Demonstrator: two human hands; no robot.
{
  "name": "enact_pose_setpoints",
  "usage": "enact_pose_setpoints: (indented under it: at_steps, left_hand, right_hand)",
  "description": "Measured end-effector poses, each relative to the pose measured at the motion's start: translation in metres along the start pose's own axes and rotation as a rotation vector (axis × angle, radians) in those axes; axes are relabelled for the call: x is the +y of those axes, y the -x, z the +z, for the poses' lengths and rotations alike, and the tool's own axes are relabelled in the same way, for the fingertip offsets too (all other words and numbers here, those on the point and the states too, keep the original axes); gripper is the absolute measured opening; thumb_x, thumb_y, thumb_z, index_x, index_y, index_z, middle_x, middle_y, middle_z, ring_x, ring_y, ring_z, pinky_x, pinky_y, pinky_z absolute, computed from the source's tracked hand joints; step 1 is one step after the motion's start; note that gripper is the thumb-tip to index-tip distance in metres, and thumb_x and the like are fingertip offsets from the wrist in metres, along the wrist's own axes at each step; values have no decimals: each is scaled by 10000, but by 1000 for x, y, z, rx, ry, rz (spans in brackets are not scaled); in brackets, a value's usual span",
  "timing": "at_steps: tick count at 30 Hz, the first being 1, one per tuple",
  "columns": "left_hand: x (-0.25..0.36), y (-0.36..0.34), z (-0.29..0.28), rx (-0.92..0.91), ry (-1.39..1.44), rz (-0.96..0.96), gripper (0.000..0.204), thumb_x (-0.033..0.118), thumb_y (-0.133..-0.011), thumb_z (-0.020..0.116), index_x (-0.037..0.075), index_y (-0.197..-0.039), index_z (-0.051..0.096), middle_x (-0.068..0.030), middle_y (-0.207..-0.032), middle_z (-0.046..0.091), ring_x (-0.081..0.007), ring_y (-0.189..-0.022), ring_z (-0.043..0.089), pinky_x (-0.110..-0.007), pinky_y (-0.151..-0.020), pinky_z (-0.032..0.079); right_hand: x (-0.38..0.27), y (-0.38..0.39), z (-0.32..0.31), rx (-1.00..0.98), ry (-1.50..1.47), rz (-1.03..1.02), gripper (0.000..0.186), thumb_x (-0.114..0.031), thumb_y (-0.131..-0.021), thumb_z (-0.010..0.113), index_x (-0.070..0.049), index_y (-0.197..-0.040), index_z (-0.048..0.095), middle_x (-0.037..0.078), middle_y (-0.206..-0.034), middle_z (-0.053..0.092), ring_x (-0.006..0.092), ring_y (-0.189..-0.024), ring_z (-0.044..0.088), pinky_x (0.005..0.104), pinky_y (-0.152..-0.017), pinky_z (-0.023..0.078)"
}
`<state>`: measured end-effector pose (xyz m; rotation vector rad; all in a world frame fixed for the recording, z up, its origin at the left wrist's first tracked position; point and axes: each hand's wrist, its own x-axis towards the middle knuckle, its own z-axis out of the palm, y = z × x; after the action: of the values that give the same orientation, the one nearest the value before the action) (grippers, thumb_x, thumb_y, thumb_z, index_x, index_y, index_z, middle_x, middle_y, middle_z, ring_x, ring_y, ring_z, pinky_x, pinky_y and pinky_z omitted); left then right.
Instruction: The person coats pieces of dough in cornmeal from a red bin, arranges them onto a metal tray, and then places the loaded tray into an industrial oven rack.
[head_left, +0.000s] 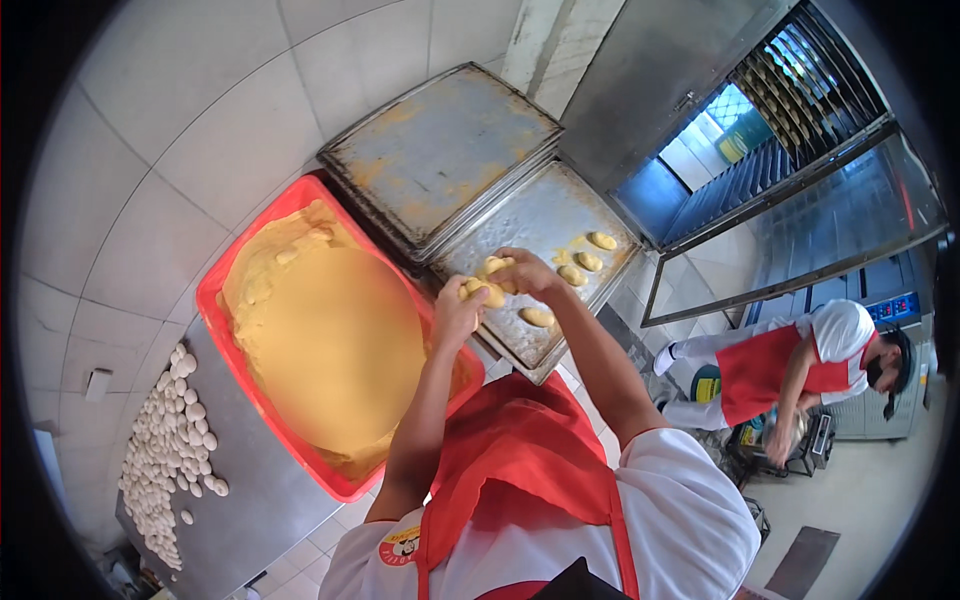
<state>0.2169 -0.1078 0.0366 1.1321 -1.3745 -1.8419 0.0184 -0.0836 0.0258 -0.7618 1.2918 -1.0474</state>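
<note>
White-tiled walls and steel cabinetry (650, 75) frame a bakery corner, where a worker in a red apron (530, 440) holds yellow dough (484, 291) in two bare hands above the near left part of a worn metal tray (515, 220). Four oval dough pieces (537, 317) rest on that tray, all to the right of the grip: one lies slightly closer to the worker's body, the other three sit grouped toward the far right. Their long axes run roughly crosswise, tipping down to the right, and the right hand (528, 277) is the nearer to all four. Both hands are closed on the held dough, which sits between them, the left hand (458, 313) gripping from the left and near side, the right from the right and far side. Whether it is one piece or two pressed together cannot be told beneath the fingers. Left of the forearms stands a red tub (213, 292) heaped with yellow dough; at right, well apart, a co-worker (760, 365) bends forward.
</note>
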Motion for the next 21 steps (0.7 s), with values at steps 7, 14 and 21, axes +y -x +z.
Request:
enact_pose_setpoints:
  at_steps: [7, 14, 21]
  left_hand:
    - [-74, -65, 69, 295, -1145, 67, 301, 230, -854, 687, 59, -1096, 635, -203, -1106, 627, -322, -916, 672, -429, -771, 532]
    - [-34, -95, 128, 10, -1221, -35, 252, 248, -862, 650, 180, -1101, 693, -172, -1130, 628, -364, -1052, 616, -458, -870, 503]
    - [-40, -156, 165, 196, -91, -256, 423, 173, -961, 562, 39, -1357, 502, -157, -1235, 592, -291, -1043, 630, -400, -902, 504]
  right_hand:
    - [30, -44, -116, 29, 1024, 16, 465, -294, -655, 741, -25, -1030, 684, 146, -779, 694, 301, -661, 656, 372, -627, 548]
    - [23, -72, -180, 82, 1195, -160, 320, -273, -746, 661, -133, -1027, 727, 145, -1030, 698, 327, -1017, 626, 412, -955, 475]
    - [-36, -49, -229, 119, 707, -150, 248, -220, -779, 718, -25, -931, 696, 134, -994, 690, 253, -892, 647, 343, -823, 504]
